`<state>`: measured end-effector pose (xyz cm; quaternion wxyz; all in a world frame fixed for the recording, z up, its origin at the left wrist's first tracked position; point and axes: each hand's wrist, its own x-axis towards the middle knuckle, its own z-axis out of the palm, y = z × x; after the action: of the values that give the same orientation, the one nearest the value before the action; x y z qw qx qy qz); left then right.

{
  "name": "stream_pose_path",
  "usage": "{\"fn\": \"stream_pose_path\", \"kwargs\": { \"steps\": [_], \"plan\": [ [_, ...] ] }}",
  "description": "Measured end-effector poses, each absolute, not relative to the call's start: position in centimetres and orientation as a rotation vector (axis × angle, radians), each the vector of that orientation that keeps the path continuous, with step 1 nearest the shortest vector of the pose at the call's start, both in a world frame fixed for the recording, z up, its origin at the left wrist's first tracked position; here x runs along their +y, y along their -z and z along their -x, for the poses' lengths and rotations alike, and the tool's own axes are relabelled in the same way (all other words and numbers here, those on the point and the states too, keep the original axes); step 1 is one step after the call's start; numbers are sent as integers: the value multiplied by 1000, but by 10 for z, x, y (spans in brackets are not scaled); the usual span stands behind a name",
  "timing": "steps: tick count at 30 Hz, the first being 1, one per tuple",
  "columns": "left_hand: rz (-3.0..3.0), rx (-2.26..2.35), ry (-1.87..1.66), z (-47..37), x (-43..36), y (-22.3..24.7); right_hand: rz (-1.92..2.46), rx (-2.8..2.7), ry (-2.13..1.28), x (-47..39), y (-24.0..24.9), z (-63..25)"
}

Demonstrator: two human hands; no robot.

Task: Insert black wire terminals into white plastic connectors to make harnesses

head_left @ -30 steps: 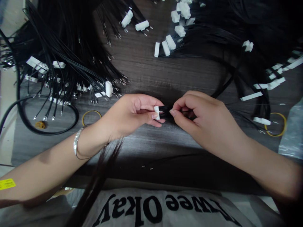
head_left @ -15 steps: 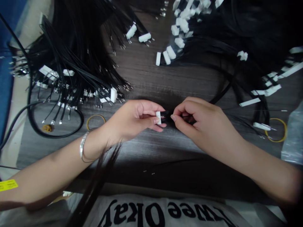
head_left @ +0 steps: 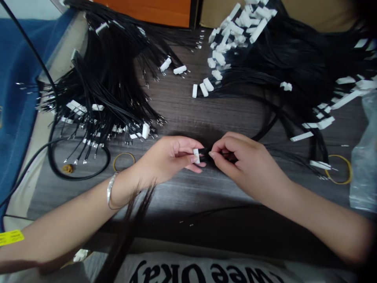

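Observation:
Between thumb and fingers, my left hand [head_left: 173, 157] grips a small white connector housing [head_left: 196, 156]. Black wires [head_left: 204, 152] run out of its right side toward my right hand [head_left: 241, 157]. The thumb and index finger of that hand are pinched on a black wire close to the housing; the wire's tip is hidden by the fingers. Beyond the right hand, more thin black wires [head_left: 282, 153] trail off to the right over the dark wood-grain table [head_left: 176, 106]. Loose wire ends with metal terminals [head_left: 186, 223] lie near the table's front edge.
Black wires with bare terminals and white connectors [head_left: 112, 86] are heaped at left. Another heap with many white connectors [head_left: 235, 31] lies at back right. Yellow rubber bands [head_left: 124, 161], a thick black cable [head_left: 79, 179] and a clear plastic bag [head_left: 363, 169] lie around. An orange box [head_left: 153, 11] stands behind.
The camera view has tilted up, so the scene sits lower and the boxes at the back show. Both hands keep their grip; the right fingers stay close to the connector housing.

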<state>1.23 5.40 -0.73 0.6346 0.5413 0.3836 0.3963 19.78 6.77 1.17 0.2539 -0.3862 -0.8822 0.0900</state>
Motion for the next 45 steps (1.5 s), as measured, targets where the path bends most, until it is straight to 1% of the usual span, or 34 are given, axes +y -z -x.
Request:
{"fn": "stream_pose_path", "kwargs": {
  "steps": [7,15,19,23,25,29,34,35,38,39,42,45],
  "plan": [
    [-1237,900,-910,-13,52,5,1045,-2414,-230,68,-21,-201],
    [-1280,841,-915,-12,54,11,1052,-2404,-245,69,-11,-198],
    [-1284,831,-944,-15,54,12,975,-2473,-134,66,-9,-199],
    [-1301,838,-968,-15,52,12,859,-2523,131,62,-11,-199],
    [-1316,827,-977,-15,52,13,851,-2507,140,63,-10,-198],
    [-1335,819,-977,-15,52,14,905,-2480,19,66,-5,-196],
    [-1343,810,-981,-14,53,16,942,-2514,182,44,-12,-199],
    [-1337,806,-985,-14,54,16,919,-2591,137,36,-13,-200],
    [-1296,799,-1005,-13,54,18,809,-2929,-189,14,-6,-199],
    [-1288,798,-1010,-13,54,19,801,-2996,-243,8,0,-198],
    [-1293,800,-1015,-13,54,19,810,-3052,-193,0,16,-195],
    [-1278,792,-1004,-11,54,18,804,-3071,-172,3,16,-194]
  ]
}}
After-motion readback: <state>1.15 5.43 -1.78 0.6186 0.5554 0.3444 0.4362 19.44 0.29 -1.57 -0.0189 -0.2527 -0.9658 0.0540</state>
